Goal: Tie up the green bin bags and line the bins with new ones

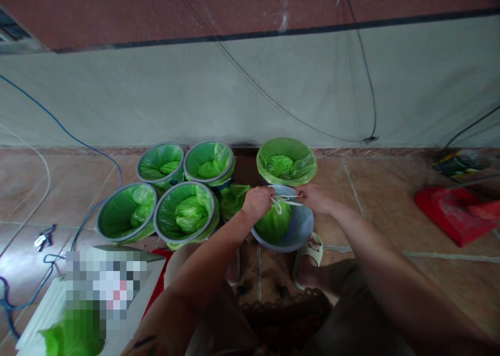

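My forearms (211, 262) reach forward; left hand (255, 202) and right hand (314, 197) each pinch the white drawstring (287, 198), stretched taut between them, gathering the green bag (275, 224) in the bucket (303, 230) below.

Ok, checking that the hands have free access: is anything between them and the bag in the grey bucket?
Nothing visible. The left hand and right hand are at the rim of the grey bucket, pinching the white drawstring of the green bag. The other buckets stand beside and behind.
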{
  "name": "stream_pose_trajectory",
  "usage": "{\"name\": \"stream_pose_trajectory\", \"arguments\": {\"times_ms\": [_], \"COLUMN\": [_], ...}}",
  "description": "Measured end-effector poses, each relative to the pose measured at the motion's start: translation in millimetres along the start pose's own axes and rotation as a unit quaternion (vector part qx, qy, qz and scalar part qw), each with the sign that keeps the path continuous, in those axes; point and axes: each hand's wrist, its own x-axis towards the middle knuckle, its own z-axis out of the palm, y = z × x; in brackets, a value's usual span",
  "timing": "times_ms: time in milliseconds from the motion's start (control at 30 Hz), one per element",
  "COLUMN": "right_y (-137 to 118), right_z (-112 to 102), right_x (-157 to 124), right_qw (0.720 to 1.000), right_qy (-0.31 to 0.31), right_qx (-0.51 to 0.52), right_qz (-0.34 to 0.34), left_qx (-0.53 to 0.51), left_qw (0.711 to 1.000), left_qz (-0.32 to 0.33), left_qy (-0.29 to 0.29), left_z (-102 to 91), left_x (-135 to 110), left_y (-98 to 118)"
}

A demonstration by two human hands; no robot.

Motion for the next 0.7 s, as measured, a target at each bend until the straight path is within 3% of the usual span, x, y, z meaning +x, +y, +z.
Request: {"name": "stream_pose_trajectory", "arguments": {"times_ms": [133,233,333,467,700], "right_y": [6,4,1,0,13], "right_z": [-13,-23,-27,-23,-15], "right_x": [-5,-8,-8,-2,6], "right_qw": [0.993,0.986,0.971,0.923,0.907], "right_qy": [0.073,0.118,0.112,0.103,0.113], "right_qx": [-0.046,0.002,0.145,0.326,0.366], "right_qz": [0.081,0.118,0.152,0.177,0.177], "left_qx": [-0.003,-0.023,-0.033,-0.015,0.024], "left_qw": [1.0,0.999,0.999,0.999,0.996], "left_qz": [-0.018,-0.022,-0.023,-0.046,-0.07], "left_qy": [0.012,0.02,0.02,0.019,-0.041], "left_z": [-0.5,0.0,1.0,-2.9,-32.5], "left_x": [1,1,2,1,-10], "left_y": [-5,-6,-5,-6,-22]}}
